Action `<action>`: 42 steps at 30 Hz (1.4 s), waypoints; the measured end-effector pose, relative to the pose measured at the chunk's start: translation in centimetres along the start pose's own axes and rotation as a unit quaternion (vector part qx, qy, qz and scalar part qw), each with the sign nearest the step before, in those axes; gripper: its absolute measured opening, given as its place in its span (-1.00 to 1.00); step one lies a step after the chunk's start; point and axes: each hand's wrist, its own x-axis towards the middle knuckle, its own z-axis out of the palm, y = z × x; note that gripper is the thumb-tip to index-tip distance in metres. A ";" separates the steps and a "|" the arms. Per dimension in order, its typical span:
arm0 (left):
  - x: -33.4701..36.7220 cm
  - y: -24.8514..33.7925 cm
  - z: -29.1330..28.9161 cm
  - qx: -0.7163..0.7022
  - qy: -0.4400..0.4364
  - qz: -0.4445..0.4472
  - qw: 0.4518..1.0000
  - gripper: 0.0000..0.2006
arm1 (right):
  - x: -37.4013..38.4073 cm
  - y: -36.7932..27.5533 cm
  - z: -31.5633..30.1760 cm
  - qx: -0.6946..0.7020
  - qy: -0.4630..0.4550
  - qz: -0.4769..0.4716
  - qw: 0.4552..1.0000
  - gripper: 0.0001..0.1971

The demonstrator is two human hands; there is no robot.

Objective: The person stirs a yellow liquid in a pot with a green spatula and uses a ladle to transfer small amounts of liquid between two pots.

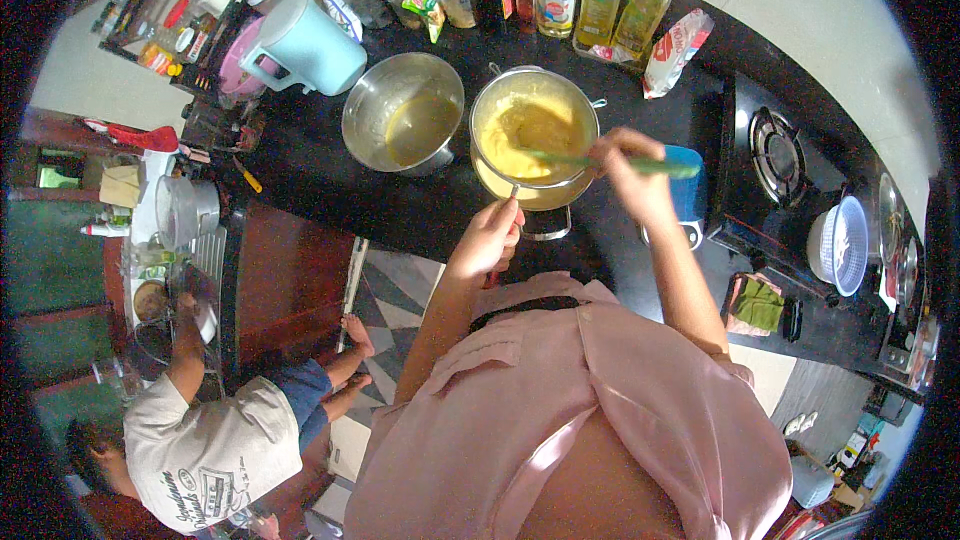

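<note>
My left hand is closed round the handle of a metal strainer, which rests over a pot with a metal loop handle. Thick yellow batter lies in the strainer, and more yellow shows beneath it. My right hand grips a green spatula, its far end down in the batter. Left of the strainer stands a wide steel mixing bowl with a little yellowish residue at its bottom.
Bottles of oil and sauce jars line the wall. A light-blue pitcher stands back left. To the right are a blue-and-white kitchen scale, a gas stove and a blue basket. Another person works at the left counter.
</note>
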 end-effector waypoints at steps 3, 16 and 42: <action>-0.2 -0.2 -0.3 -0.003 0.000 -0.004 1.000 -0.70 | 2.3 -1.6 -2.1 0.080 0.022 0.049 0.995 -0.79; -0.2 -0.3 -0.4 -0.008 0.015 -0.012 1.000 -0.71 | 0.9 -0.8 0.6 -0.048 -0.060 -0.013 0.997 -0.84; -0.8 0.8 -0.3 -0.003 -0.015 -0.013 1.000 -0.71 | 12.0 -1.2 -1.8 0.096 0.006 0.052 0.994 -0.74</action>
